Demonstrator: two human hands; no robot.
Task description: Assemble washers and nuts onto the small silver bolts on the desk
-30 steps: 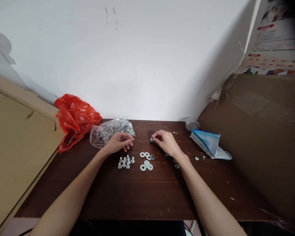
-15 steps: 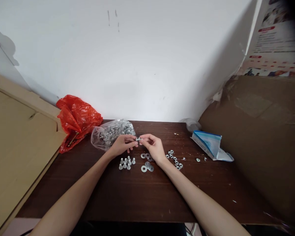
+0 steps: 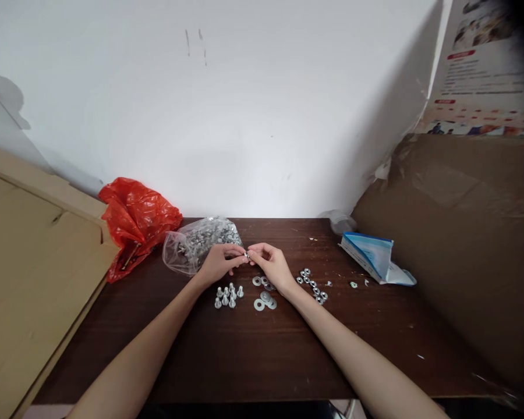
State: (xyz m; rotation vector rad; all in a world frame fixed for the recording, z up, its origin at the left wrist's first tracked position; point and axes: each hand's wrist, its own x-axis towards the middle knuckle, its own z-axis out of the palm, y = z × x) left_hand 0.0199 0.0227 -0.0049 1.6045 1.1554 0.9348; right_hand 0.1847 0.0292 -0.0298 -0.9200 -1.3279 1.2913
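The small metal fastener (image 3: 246,256) is between the two hands, and on my head-camera feed it sits above the middle of the dark tabletop (image 3: 244,355). I see the left hand (image 3: 218,265) pinching one side of it between thumb and forefinger, its other fingers loosely curled beneath. The right hand (image 3: 269,267) meets it from the opposite side, thumb and forefinger also pressed onto the piece; it is too small and too covered for me to tell its exact make-up. Just below the left hand I have a cluster of bolts (image 3: 225,300) standing upright, threads up. Flat washers (image 3: 265,298) lie beside them in two loose groups, some overlapping, the upper ones partly behind the right wrist. To the right of that wrist, nuts (image 3: 313,283) form a slanting cluster. Behind the left hand rests a clear bag (image 3: 209,233) full of metal parts, with a crumpled red bag (image 3: 140,212) beside it. Farther right I make out a blue-and-white packet (image 3: 371,256), near a big cardboard box (image 3: 463,233).
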